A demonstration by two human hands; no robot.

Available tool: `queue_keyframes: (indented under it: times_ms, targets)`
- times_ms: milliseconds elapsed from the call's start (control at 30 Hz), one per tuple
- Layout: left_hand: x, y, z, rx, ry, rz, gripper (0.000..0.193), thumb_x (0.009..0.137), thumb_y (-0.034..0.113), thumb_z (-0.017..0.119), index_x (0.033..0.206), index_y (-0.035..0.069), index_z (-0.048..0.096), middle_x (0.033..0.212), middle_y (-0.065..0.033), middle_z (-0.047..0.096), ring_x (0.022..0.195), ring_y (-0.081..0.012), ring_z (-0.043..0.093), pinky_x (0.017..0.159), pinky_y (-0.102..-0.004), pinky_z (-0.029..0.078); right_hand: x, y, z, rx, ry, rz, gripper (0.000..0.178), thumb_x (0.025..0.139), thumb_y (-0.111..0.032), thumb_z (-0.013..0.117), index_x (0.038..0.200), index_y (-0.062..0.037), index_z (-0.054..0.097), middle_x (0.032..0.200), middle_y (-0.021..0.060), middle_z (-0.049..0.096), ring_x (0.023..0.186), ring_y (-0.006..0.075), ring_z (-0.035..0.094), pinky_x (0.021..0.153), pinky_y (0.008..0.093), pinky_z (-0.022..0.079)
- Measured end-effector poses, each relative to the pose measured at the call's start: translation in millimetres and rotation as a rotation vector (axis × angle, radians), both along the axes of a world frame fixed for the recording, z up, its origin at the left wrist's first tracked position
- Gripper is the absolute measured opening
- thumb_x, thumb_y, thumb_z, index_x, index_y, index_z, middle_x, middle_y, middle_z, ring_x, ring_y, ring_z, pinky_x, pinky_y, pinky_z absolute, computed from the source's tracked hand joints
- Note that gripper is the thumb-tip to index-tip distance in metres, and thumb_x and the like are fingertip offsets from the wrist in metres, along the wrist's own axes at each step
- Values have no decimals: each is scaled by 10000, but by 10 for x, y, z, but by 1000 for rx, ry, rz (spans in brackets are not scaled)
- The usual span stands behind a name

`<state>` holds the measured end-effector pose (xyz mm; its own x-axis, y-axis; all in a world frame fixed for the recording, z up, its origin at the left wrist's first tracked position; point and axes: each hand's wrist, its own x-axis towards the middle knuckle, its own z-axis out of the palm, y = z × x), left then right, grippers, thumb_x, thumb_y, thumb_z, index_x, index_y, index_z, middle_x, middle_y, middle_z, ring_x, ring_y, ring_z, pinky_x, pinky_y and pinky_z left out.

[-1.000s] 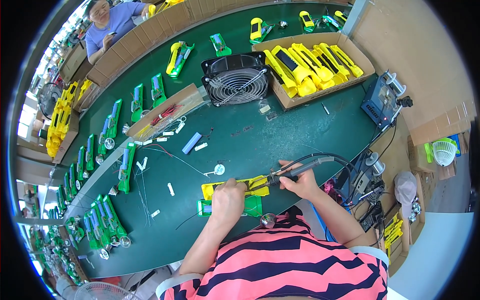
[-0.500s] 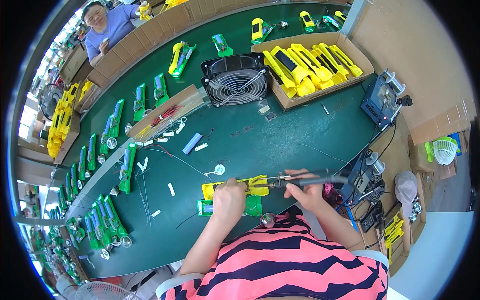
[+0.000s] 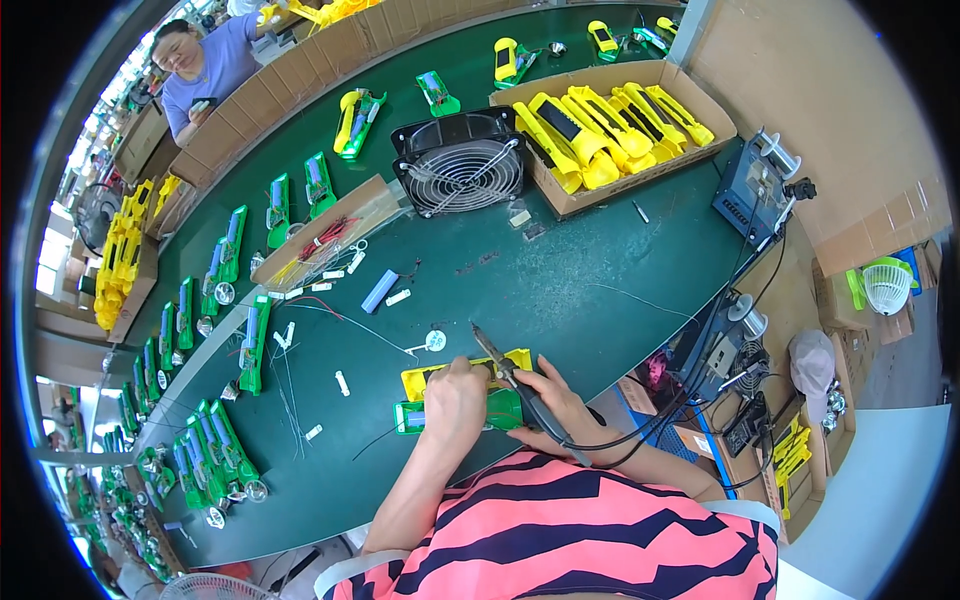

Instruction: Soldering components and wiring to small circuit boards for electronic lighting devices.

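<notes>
My left hand [image 3: 455, 400] is closed, its fingers curled down on a yellow plastic housing [image 3: 413, 383] at the table's near edge. Right beside it, my right hand [image 3: 560, 402] grips a soldering iron [image 3: 530, 395]; the tip points away and to the left, over the housing's far side. Whether the right fingertips also touch the housing is hidden. On the near side of the yellow part lies a green housing [image 3: 505, 410], partly covered by my hands, with a dark wire running out to its left. A small round white piece [image 3: 435, 341] lies just beyond.
A cardboard box [image 3: 570, 205] of yellow housings and a black fan [image 3: 463, 170] stand at the back. Blue soldering stations [image 3: 752, 195] with solder reels line the right. Green housings with batteries [image 3: 215, 440] fill the left. A co-worker [image 3: 205, 65] sits beyond the cardboard barrier.
The soldering iron has swung from lying level, tip leftward, to pointing away over the housing. My right hand has shifted left, close to my left hand, which stays on the yellow housing.
</notes>
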<state>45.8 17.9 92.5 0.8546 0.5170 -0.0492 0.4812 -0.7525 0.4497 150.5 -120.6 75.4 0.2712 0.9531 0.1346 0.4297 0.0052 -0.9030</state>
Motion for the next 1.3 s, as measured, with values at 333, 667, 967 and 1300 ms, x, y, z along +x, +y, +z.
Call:
queue_keyframes:
  times_ms: [333, 667, 967, 1300]
  targets:
    - [-317, 145, 424, -138, -204, -156, 231, 616, -11, 636, 839, 51, 640, 859, -74, 573, 767, -261, 533, 666, -349, 441, 387, 166, 25, -83, -20, 52, 747, 603, -100, 718, 1223, -73, 303, 1081, 162, 532, 1016, 360, 507, 1028, 521, 187]
    - [-160, -165, -208, 25, -651, 145, 232, 618, -4, 692, 838, 29, 627, 708, -65, 581, 649, -203, 539, 569, -307, 435, 432, 170, 73, -164, -42, 55, 570, 639, -132, 713, 1155, -80, 475, 1140, 72, 524, 1090, 289, 484, 1067, 443, 163]
    - [-219, -198, -38, -250, -489, 218, 197, 605, -24, 688, 789, 35, 647, 884, -92, 519, 745, -225, 530, 644, -288, 452, 187, -264, 173, 76, -47, -233, 66, 744, -67, 602, 806, -52, 616, 674, 38, 622, 629, 156, 602, 1010, 481, 215]
    - [-144, -165, -2, -235, -394, 278, 107, 585, -61, 642, 645, -9, 570, 900, -117, 514, 759, -229, 559, 608, -300, 465, -18, -257, -88, 262, 283, -492, 185, 743, -32, 580, 898, -42, 480, 593, 26, 599, 598, 102, 586, 985, 448, 258]
